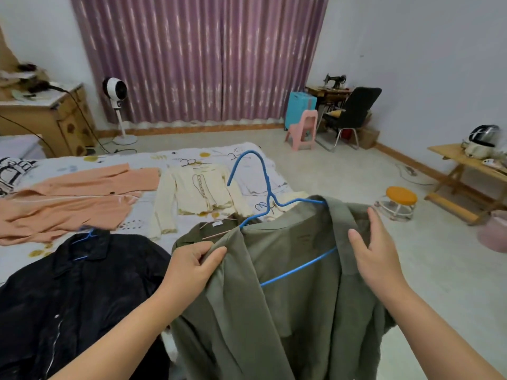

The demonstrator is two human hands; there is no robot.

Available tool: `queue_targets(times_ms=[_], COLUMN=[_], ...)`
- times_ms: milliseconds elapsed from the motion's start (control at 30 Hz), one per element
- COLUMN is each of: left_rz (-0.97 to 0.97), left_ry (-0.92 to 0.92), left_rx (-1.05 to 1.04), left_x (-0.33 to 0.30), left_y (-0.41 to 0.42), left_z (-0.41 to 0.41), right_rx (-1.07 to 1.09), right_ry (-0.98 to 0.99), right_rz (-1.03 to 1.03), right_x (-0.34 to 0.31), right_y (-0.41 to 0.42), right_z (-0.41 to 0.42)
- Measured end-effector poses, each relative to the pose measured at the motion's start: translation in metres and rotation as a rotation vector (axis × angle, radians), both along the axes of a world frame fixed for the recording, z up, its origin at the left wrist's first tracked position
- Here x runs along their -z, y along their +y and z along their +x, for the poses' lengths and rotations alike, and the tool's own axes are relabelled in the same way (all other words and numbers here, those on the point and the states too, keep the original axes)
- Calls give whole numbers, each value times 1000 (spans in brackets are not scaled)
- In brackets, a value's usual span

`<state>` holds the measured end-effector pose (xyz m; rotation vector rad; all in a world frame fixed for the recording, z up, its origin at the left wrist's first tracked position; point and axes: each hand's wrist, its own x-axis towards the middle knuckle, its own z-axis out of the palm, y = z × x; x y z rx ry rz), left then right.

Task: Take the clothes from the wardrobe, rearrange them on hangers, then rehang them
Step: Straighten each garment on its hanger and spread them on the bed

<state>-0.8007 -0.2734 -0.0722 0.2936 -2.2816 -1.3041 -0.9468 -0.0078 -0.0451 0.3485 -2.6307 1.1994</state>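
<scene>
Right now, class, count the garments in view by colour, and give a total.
Peach: 1
Cream: 1
Black: 1
Olive green: 1
Total: 4

A jacket (288, 283) on a hanger (263, 187) is held nearest the camera, above the bed's (247, 163) near edge. On the bed, a coat (68, 292) lies left of it, with a cardigan (197, 193) and a blazer (68, 198) spread behind. A stool (400, 198) stands on the floor to the right.
</scene>
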Motion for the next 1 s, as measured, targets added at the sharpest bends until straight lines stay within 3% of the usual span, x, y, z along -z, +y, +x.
queue_targets(times_ms=[300, 733, 1000], left_rz=[123, -81, -174], left_ry=[-158, -417, -766], left_rx=[44, -145, -120], left_x=[63, 211, 311], left_y=[-119, -293, -331], left_z=[-153, -357, -407], right_rx=[42, -6, -80], right_ry=[-212, -649, -816], right_rz=[119, 436, 657], right_x=[74, 245, 325], right_y=[-113, -278, -305], right_z=[-130, -254, -309])
